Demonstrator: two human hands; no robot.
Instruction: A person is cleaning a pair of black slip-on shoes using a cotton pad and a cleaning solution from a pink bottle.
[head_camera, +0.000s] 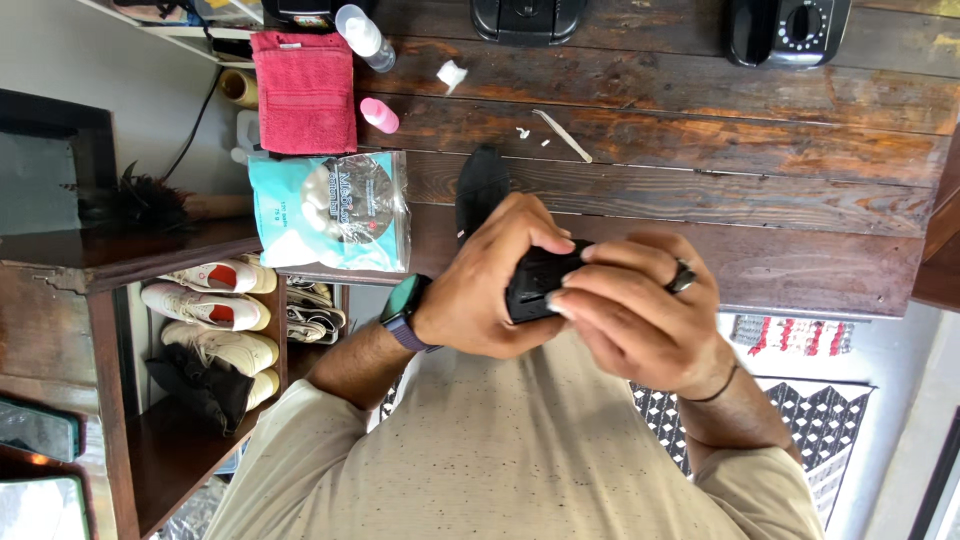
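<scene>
Above the wooden table (800, 200), both hands (560, 295) pinch a small black device (535, 280).

Both hands meet at picture centre. The left hand (490, 280) curls its fingers shut, forearm running off toward 7 o'clock. The right hand (640, 310) pinches with its fingertips (565, 300), forearm toward 5 o'clock.

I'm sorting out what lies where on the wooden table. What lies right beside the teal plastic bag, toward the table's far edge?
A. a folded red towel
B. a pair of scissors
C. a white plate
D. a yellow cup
A: the folded red towel lies against the teal plastic bag on the wooden table.
</scene>
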